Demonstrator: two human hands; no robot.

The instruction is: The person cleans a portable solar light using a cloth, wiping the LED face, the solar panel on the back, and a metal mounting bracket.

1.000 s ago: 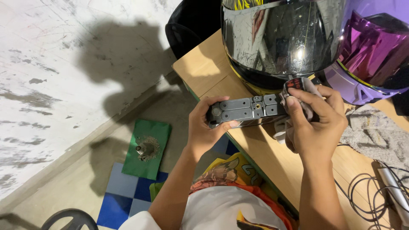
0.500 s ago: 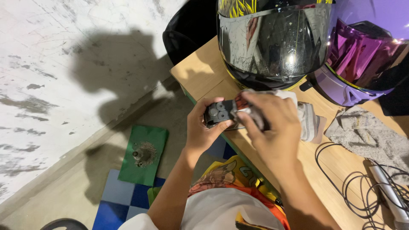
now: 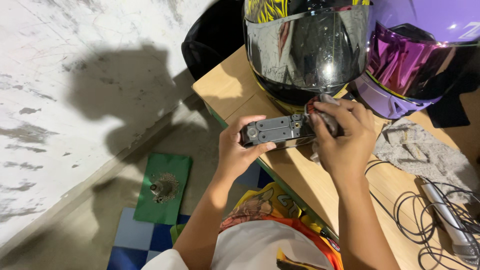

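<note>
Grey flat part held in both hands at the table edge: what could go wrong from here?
The grey part is held by the left hand partly past the wooden table edge; a slip could drop it to the floor. The right hand, rubbing with a cloth, works close to the mirrored helmet visor and could bump or scratch it.

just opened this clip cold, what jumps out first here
Two helmets at the top of the wooden table: one with a dark mirrored visor, and a purple one to its right. Just below them, the left hand grips a flat grey part while the right hand presses a cloth to its end. On the floor at lower left lies a green mat.
</note>
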